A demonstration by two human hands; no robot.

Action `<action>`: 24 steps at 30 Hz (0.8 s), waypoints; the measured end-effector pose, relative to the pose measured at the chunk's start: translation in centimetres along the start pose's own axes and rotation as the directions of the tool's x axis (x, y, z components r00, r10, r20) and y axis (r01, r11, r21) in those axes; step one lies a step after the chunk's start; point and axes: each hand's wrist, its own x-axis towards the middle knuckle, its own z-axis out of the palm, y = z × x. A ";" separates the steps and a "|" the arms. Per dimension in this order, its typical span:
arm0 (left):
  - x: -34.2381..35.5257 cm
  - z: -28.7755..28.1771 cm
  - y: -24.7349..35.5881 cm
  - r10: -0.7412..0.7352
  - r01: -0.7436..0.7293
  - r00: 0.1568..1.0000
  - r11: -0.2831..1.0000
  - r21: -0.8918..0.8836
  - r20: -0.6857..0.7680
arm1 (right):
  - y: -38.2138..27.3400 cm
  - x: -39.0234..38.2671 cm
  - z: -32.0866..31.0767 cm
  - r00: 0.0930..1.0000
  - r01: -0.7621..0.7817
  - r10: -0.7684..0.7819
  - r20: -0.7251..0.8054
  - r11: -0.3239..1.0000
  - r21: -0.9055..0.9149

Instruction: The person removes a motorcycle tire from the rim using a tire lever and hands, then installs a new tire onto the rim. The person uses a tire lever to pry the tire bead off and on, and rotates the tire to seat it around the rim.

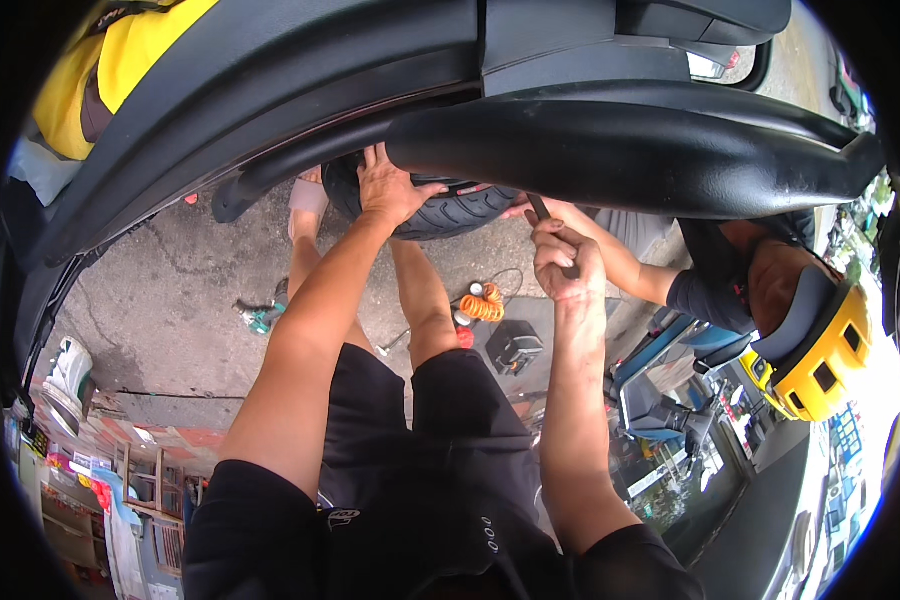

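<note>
A black treaded tyre shows below a thick black curved bar on a vehicle. My left hand lies against the tyre's left part, thumb stretched out and fingers extended upward; the fingertips touch near the bar's lower edge. Right of the tyre, my right hand is closed round a flat dark tyre lever. The lever's upper end points up toward the tyre's right side, where the bar hides part of the contact. A co-worker's hand reaches in beside the lever, and other fingers show along the tyre's upper edge.
The black curved bar spans above my hands. At right leans a co-worker in a yellow helmet. On the concrete floor lie an orange coiled hose, a black box and a green power tool. Yellow clothing shows upper left.
</note>
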 end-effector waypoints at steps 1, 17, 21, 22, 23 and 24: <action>0.0 0.3 -0.3 0.006 -0.005 1.000 1.000 0.022 -0.021 | 0.1 -1.1 -0.4 0.999 -0.050 0.049 -0.020 0.996 -0.078; -0.7 -3.0 1.9 -0.087 0.087 0.996 0.992 0.095 -0.011 | -1.6 -0.6 6.9 0.948 -0.300 -0.215 -0.234 -0.362 -0.883; -0.8 -3.6 2.3 -0.095 0.095 0.995 0.993 0.076 -0.013 | -1.5 1.4 9.7 0.949 -0.315 -0.174 -0.263 -0.495 -0.810; -0.8 -3.5 2.2 -0.092 0.093 0.996 0.993 0.077 -0.016 | -1.4 1.6 10.2 0.942 -0.335 -0.172 -0.287 -0.499 -0.799; -0.7 -3.5 2.1 -0.090 0.091 0.996 0.993 0.078 -0.020 | -1.4 1.7 10.4 0.935 -0.355 -0.171 -0.312 -0.504 -0.788; -0.7 -3.4 2.0 -0.087 0.089 0.996 0.993 0.079 -0.024 | -1.5 1.6 9.8 0.937 -0.345 -0.142 -0.318 -0.502 -0.793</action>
